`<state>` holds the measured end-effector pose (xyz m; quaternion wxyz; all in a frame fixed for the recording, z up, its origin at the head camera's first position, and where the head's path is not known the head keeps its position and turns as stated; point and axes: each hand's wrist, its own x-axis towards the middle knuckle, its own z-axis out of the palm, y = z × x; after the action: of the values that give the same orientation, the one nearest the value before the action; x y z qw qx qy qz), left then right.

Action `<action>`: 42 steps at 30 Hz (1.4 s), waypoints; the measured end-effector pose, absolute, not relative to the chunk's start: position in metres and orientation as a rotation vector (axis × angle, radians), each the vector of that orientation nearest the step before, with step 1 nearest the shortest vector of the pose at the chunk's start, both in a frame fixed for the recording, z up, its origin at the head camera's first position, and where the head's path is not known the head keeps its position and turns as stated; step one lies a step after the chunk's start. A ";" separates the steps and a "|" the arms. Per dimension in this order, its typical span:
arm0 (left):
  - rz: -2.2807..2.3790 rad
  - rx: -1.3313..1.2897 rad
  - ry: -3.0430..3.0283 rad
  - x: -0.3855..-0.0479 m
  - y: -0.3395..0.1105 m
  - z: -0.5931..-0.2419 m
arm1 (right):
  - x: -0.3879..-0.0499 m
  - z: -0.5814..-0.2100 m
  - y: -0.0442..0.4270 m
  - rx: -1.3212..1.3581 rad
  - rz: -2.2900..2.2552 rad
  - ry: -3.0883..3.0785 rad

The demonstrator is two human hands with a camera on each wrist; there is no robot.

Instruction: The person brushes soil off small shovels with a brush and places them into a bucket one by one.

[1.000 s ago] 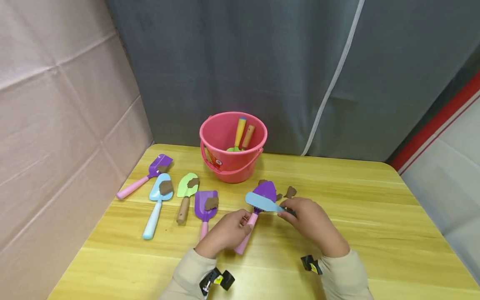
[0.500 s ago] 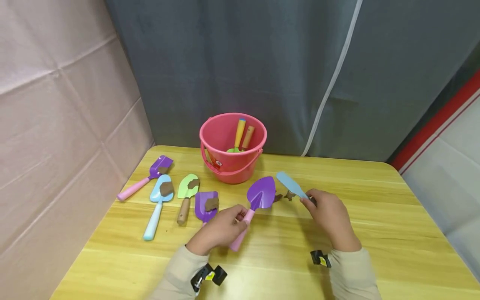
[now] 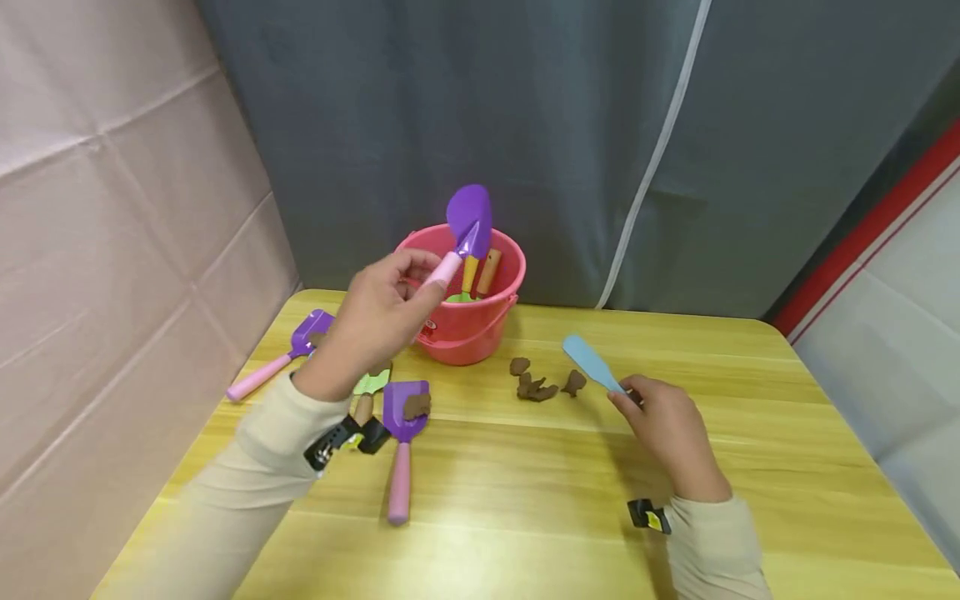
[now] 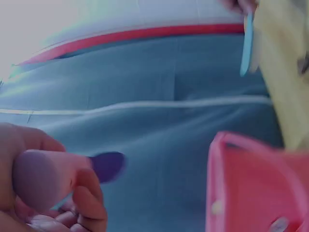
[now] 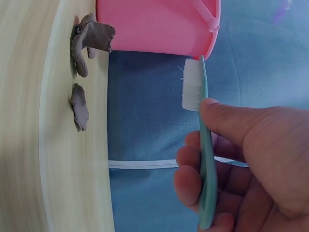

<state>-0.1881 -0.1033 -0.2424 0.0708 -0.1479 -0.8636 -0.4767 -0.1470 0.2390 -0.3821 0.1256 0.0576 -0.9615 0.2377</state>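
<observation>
Near the middle of the head view, gripping a round purple shovel (image 3: 468,218) by its pink handle (image 3: 444,269) with the left hand (image 3: 381,317), fingers curled round it, purple end pointing up. Across the mouth of a pink bucket (image 3: 463,332) in that view, but apart from the bucket's side in the left wrist view. Toward the right of the head view, gripping a blue brush (image 3: 591,364) with the right hand (image 3: 667,427), thumb on its back, tip pointing to the upper left. In the right wrist view, white bristles (image 5: 191,84) on the brush, facing left. Just right of the middle, on the yellow table (image 3: 525,500), a few brown lumps (image 3: 575,382), near the brush and lower than the bucket. Inside the bucket, a yellow handle (image 3: 469,275) and a wooden handle (image 3: 488,273), side by side. At the left, a purple scoop (image 3: 306,330). Lower and nearer the middle, a green shovel (image 3: 372,382), partly hidden, and beside it a square purple shovel (image 3: 400,410), brown lump on top. At the back, a gray curtain (image 3: 562,150).
</observation>
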 end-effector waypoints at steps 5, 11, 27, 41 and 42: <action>-1.140 -0.397 -2.697 -0.219 -0.114 -0.215 | -0.147 -0.382 0.237 0.178 0.708 -2.800; -1.022 -0.360 -2.710 -0.252 -0.121 -0.206 | -0.148 -0.383 0.236 0.189 0.708 -2.797; -0.943 -0.329 -2.769 -0.291 -0.115 -0.256 | -0.145 -0.390 0.228 0.209 0.744 -2.839; -0.882 -0.635 -2.898 -0.289 -0.077 -0.276 | -0.140 -0.390 0.227 0.194 0.761 -2.846; -0.883 -0.645 -2.898 -0.288 -0.075 -0.275 | -0.140 -0.390 0.227 0.193 0.760 -2.846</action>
<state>-0.2881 -0.0751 -0.2755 0.0220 -0.2083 -0.9354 -0.2850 -0.1398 0.2267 -0.3902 0.0944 0.0650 -0.9598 0.2564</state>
